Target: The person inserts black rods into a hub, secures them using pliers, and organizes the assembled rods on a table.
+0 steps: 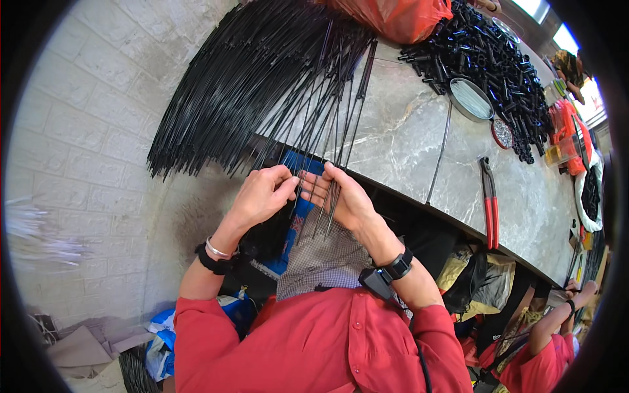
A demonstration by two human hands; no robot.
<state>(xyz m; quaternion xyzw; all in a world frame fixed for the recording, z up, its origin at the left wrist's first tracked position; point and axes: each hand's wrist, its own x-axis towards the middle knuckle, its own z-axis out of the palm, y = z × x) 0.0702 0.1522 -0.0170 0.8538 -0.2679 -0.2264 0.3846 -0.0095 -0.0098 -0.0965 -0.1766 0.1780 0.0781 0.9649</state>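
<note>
Thin black rods (354, 124) reach from the table over its near edge to my hands. My right hand (352, 202), palm up, holds several of them under its thumb, their lower ends hanging past the palm. Its fingers stretch left toward my left hand (261, 195), which is closed in a pinch beside those fingertips, at one of the thin rods. The pinched spot itself is partly hidden by the fingers. A large bundle of similar black rods (223, 92) lies fanned out at the far left, its ends jutting over the table edge.
On the grey marbled table (393, 144) lie red-handled pliers (490, 203), a pile of short black parts (498, 65), an oval dish of pale sticks (470, 99), a small round red container (502, 133) and an orange bag (396, 18). Another person (544, 354) works at the lower right.
</note>
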